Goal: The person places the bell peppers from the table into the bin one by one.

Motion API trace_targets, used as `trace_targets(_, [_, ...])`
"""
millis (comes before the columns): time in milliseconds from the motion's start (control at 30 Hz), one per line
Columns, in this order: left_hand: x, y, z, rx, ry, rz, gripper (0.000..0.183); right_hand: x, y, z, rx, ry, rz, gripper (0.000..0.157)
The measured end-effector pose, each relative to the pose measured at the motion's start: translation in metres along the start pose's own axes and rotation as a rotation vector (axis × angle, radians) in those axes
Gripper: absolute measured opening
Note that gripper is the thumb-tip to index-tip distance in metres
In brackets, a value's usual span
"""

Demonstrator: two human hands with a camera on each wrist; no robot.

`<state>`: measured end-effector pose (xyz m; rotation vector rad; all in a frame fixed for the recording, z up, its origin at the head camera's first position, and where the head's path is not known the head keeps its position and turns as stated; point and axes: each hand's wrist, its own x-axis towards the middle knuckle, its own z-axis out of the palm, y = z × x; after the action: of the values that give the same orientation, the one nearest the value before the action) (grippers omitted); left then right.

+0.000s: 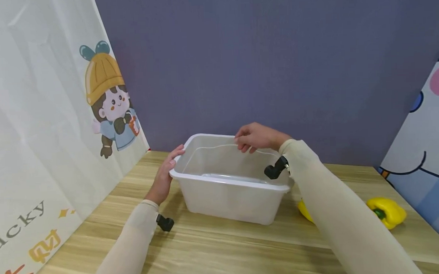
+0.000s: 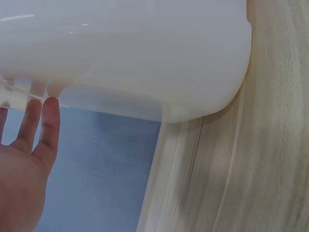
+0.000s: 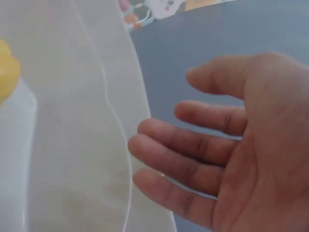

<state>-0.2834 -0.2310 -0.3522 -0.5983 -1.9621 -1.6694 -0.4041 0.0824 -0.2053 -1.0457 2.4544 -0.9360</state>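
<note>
A white plastic bin (image 1: 229,201) stands upright on the wooden table. At its left end my left hand (image 1: 166,171) touches the rim and outer wall. In the left wrist view, the fingers (image 2: 49,125) look straight, with their tips against the bin's wall. My right hand (image 1: 257,136) is over the far rim, holding nothing. Seen from the right wrist, its fingers (image 3: 178,164) are spread and slightly bent beside the rim. A yellow object (image 3: 7,72) shows at the left edge of that view, mostly cut off.
A yellow bell pepper (image 1: 387,212) lies on the table at the right. Part of another yellow item (image 1: 304,210) shows beside the right sleeve, which hides the rest. A dark blue-grey panel (image 1: 275,62) rises behind the bin, with a printed white sheet (image 1: 41,119) at the left.
</note>
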Motion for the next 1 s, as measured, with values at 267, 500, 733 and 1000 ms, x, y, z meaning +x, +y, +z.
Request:
trace_targets(267, [0.002,0.002,-0.003,0.010,-0.010,-0.003,0.054,-0.017,-0.001,-0.001,-0.009,0.041,-0.004,0.037])
trace_targets(500, [0.004,0.007,-0.003,0.002,-0.009,-0.010,0.052,-0.036,0.003,-0.006,-0.054,0.039,-0.014,0.038])
trace_targets(733, [0.004,0.005,-0.004,0.005,-0.003,-0.007,0.051,-0.052,0.008,-0.003,0.021,0.039,-0.043,0.033])
trace_targets(1000, [0.001,0.001,-0.004,-0.009,0.006,-0.015,0.051,-0.065,0.013,0.001,0.108,0.008,-0.055,0.036])
